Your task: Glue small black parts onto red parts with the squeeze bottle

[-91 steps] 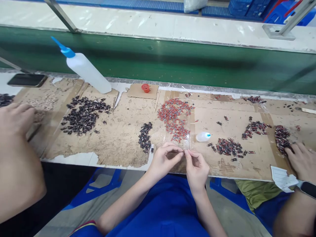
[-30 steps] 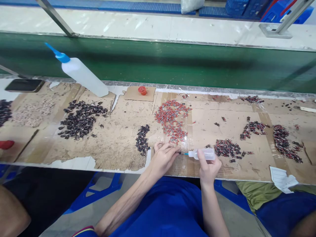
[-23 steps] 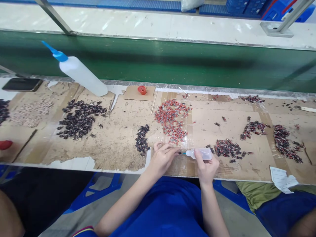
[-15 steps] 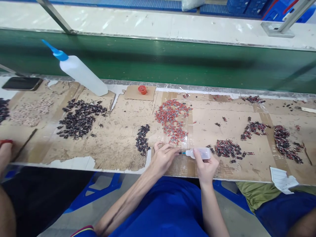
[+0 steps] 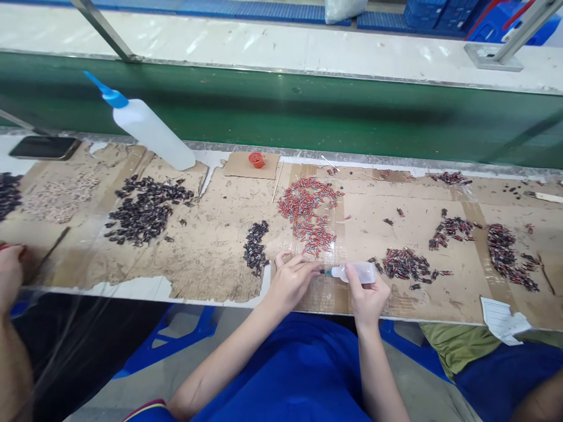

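My right hand [image 5: 368, 293] is closed around a small translucent squeeze bottle [image 5: 358, 272], held on its side. The bottle's thin blue tip points left and meets the fingertips of my left hand [image 5: 292, 280]. Those fingertips are pinched on a small dark part [image 5: 322, 271], whose kind is too small to make out. Just beyond my hands lies a heap of small red-and-silver parts [image 5: 310, 211]. A small pile of black parts [image 5: 255, 249] is left of my left hand. Black-and-red pieces [image 5: 407, 265] are heaped right of the bottle.
A large white bottle with a blue nozzle [image 5: 152, 132] leans at the back left. A red cap [image 5: 255, 159] sits on a cardboard piece. More black parts [image 5: 145, 211] and pale parts [image 5: 61, 196] lie left. A co-worker's hand [image 5: 11, 272] is at far left. A green panel [image 5: 281, 111] stands behind.
My hands keep nearly the same pose, the bottle tip still at the small part. The co-worker's hand at the far left has shifted slightly. The view has moved a little.
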Tool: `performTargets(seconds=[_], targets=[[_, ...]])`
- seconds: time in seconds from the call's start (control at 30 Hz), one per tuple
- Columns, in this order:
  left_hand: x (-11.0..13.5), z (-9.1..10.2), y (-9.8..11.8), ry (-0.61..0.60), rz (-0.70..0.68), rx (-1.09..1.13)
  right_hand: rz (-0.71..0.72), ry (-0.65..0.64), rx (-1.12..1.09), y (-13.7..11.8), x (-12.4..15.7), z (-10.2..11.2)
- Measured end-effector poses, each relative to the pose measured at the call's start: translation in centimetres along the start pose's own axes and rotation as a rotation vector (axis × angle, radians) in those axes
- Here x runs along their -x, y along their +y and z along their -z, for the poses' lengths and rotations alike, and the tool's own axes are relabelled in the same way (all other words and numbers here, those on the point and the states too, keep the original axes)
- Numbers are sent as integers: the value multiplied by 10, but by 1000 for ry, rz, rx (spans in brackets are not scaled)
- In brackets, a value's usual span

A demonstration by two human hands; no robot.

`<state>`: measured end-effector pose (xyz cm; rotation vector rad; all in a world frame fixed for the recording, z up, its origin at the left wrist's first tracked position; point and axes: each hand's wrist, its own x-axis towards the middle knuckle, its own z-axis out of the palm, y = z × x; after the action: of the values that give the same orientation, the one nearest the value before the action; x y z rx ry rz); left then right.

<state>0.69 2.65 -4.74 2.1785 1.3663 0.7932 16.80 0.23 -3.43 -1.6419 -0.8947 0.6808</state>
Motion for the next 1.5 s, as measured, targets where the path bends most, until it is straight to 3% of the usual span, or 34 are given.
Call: performTargets(seconds=[0.27,0.4,0.5,0.63,0.73,0.87,1.07,1.17,1.33,1.4,1.5], targets=[[2,-3,3,11,13,-6,-39,65,-65,0,-1,-1],[0,1,1,-10,22,19,-35,191,-210,10,-3,4],[-2,19,-7,37,62,59,3,214,-320,12,-10,7],[-4,52,-25,203,186,51,78,140,-304,5,-26,5],[-3,62,-34,137,213,17,93,107,-239,3,-39,-2],[-2,52,-26,-13,179,-30,61,93,-95,9,-48,-10],[-10,29,-10,-76,76,-120,126,60,-75,11,-39,-6],[-13,23,-8,-107,22,-173,258,111,3,9,-27,3],[-13,22,-2,-168,-8,-300,588,324,220,7,15,13],[-14,22,0,-190,-6,-355,639,249,239,4,32,9],[-15,23,0,-200,38,-383,588,67,239,-1,44,-2]])
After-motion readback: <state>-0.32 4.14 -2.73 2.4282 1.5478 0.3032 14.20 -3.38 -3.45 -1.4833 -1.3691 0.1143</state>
